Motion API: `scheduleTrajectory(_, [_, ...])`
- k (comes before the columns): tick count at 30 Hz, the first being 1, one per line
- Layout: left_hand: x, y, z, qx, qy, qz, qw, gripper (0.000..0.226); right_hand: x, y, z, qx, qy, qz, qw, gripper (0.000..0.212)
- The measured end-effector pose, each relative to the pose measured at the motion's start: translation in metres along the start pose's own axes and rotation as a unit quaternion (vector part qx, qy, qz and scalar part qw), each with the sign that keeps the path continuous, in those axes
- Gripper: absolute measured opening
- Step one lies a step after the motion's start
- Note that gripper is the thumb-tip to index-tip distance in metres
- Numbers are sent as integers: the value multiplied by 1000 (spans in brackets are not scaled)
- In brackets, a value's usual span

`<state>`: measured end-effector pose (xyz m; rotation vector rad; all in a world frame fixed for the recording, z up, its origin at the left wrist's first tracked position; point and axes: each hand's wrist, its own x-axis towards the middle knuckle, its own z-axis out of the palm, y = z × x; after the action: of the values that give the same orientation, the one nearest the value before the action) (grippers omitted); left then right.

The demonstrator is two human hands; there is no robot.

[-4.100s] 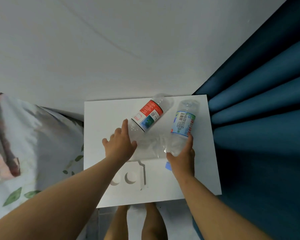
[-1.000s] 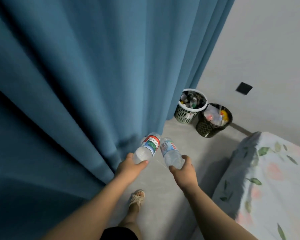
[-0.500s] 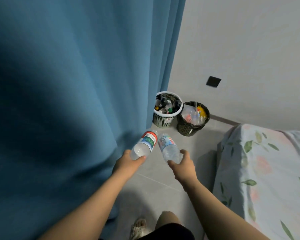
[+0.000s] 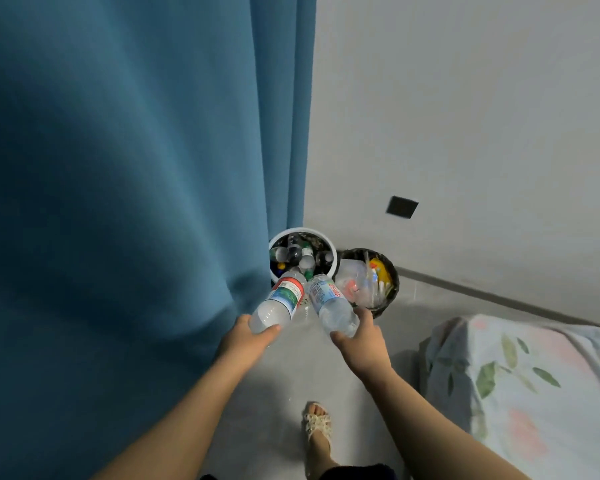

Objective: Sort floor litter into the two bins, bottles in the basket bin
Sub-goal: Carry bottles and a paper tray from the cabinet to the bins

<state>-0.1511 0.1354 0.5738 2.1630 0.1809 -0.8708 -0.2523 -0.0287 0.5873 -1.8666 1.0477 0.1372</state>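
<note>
Our left hand [image 4: 245, 341] grips a red-label water bottle [image 4: 280, 302] by its base, and our right hand [image 4: 362, 344] grips a blue-label water bottle [image 4: 329, 303] the same way. Both are in the air with their necks tipped toward the white-rimmed basket bin [image 4: 300, 231], which is already crowded with bottles. A black bin [image 4: 394, 280] holding plastic litter stands just beside it. A blue curtain [image 4: 136, 168] hangs against the basket's left side, a floral bedsheet [image 4: 520, 382] is at the right, and a sandalled foot [image 4: 317, 426] is on the grey floor [image 4: 284, 379].
</note>
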Motion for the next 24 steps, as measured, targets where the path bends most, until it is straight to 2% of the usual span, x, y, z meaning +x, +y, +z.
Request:
scheduleTrajectory(3, [26, 35, 13, 6, 3, -9, 1000, 68, 41, -10, -18, 2, -3, 2, 1000, 64])
scheduleTrajectory(7, [58, 64, 23, 53, 12, -17, 998, 47, 79, -22, -27, 11, -15, 17, 1000, 65])
scheduleTrajectory(11, [95, 85, 28, 70, 5, -19, 997, 56, 115, -31, -30, -8, -31, 29, 999, 64])
scheduleTrajectory(21, [216, 119, 26, 110, -19, -107, 988, 54, 218, -60, 9, -30, -59, 100, 993, 63])
scheduleTrajectory(24, [249, 128, 32, 93, -23, -132, 987, 52, 243, -61, 23, -23, -66, 116, 991, 65])
